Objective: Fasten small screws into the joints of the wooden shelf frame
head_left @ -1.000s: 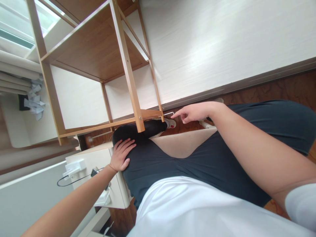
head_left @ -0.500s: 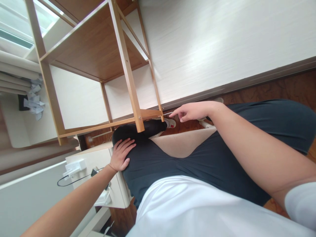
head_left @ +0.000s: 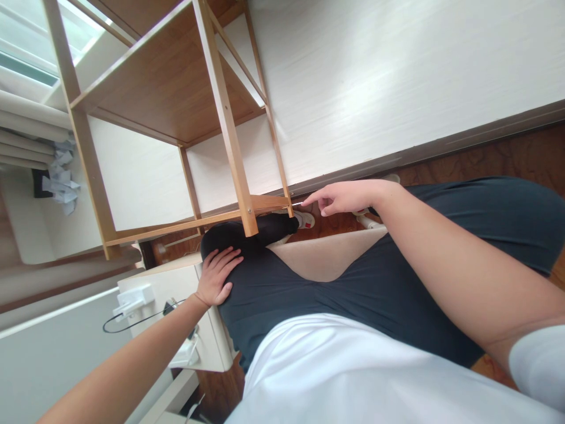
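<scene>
Right hand stretched forward, index finger out, other fingers loosely curled, holding nothing; fingertip just beside foot of wooden shelf, near thin white strip at floor edge; contact unclear. Left hand lies flat, fingers spread, on dark-trousered knee, gripping nothing. White shoe under shelf foot. White cabinet with charger beside left hand.

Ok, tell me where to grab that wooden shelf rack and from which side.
Take the wooden shelf rack by its nearest front leg, probably coming from the open side facing the person's knee. That post is a slim, straight, square bar with clear space around it, and the right hand already points at the rack's foot. The left hand rests on the thigh.
</scene>
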Action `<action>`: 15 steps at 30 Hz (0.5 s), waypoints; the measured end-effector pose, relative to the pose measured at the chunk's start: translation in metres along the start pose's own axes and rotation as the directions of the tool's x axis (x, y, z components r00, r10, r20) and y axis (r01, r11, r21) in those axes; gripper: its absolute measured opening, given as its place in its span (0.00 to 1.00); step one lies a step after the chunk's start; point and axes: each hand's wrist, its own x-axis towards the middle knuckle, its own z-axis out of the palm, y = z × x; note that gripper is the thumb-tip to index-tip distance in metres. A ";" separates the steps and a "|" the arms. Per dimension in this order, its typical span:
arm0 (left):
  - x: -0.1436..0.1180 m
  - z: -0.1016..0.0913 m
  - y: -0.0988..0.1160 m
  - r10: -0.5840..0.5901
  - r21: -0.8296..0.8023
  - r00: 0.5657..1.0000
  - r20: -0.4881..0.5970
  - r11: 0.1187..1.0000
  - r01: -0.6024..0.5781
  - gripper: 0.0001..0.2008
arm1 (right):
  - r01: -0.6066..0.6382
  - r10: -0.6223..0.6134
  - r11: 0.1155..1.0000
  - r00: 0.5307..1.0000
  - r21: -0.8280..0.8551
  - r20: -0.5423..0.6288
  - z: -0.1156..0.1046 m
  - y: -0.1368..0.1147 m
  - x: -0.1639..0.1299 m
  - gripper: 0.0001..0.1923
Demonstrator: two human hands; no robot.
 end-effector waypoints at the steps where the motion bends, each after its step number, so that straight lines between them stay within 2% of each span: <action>1: 0.000 0.000 0.000 0.003 0.003 1.000 0.000 1.000 -0.003 0.33 | 0.000 0.000 1.000 1.000 0.000 -0.003 0.000 0.000 0.000 0.33; 15: -0.001 0.000 0.000 -0.023 -0.015 1.000 0.013 1.000 0.023 0.33 | -0.020 0.021 1.000 0.999 0.012 -0.038 0.001 0.003 0.002 0.36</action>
